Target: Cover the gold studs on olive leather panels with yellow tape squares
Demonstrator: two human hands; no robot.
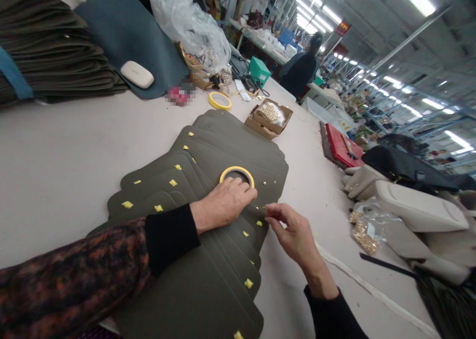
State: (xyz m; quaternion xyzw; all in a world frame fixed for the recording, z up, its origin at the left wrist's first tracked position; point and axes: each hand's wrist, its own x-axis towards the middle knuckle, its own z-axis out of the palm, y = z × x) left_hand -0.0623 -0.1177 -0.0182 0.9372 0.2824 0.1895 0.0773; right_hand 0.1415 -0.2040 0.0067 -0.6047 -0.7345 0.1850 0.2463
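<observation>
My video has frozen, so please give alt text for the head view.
The left hand rests on a yellow tape roll; the right hand, fingers close together, is at the edge of overlapping olive sheets dotted with yellow scraps. An open cardboard box sits beyond.

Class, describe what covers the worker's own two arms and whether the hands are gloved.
Both hands, left and right, are bare. The left sleeve is dark with mottled rust-orange patches and a wide black cuff; the right shows only black cuff.

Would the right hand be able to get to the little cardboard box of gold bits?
Probably yes: nothing tall seems to stand between the right hand and the cardboard box, over the flat panels.
</observation>
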